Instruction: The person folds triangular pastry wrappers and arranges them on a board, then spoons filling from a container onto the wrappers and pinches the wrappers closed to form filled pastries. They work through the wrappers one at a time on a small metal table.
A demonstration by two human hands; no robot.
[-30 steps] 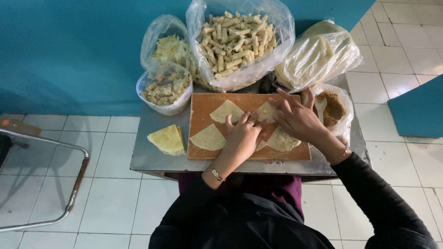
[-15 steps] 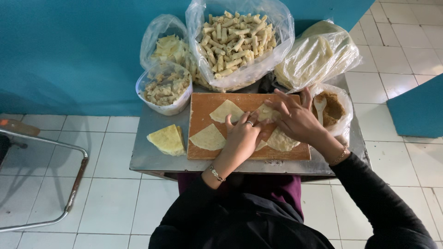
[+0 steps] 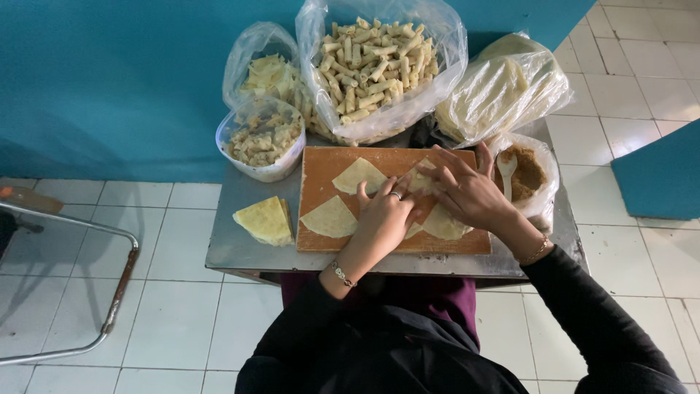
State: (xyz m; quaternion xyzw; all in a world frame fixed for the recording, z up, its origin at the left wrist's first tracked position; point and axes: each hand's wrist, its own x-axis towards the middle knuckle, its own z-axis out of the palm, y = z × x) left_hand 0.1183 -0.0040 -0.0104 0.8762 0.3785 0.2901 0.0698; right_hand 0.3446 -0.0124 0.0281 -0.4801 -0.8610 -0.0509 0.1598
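Both hands down on a wooden board (image 3: 321, 164) at the middle of a small metal table (image 3: 240, 252). Left hand (image 3: 383, 222) lying palm-down, fingers (image 3: 364, 191) narrow and pressed flat on a thin triangular wrapper (image 3: 419, 179) near the board's far edge, ring on one finger, bracelet at the wrist. Right hand (image 3: 470, 193) just beside it, fingers spread wide over the same wrapper and touching it from the right; whether pinching an edge or only pressing, cannot tell. More wrapper triangles on the board: one (image 3: 357, 175) toward the far left corner, one (image 3: 330, 217) at the near left, one (image 3: 445, 226) partly hidden under the right hand. Stack of folded wrappers (image 3: 266, 219) off the board on the table's left side. Along the far edge, a large bag of finished rolls (image 3: 372, 62), a smaller bag of pale pieces (image 3: 266, 69), a plastic tub of filling (image 3: 262, 138) and a bag of flat sheets (image 3: 503, 84). At the right edge, a bag of brown filling with a spoon (image 3: 525, 171), just beside the right hand.
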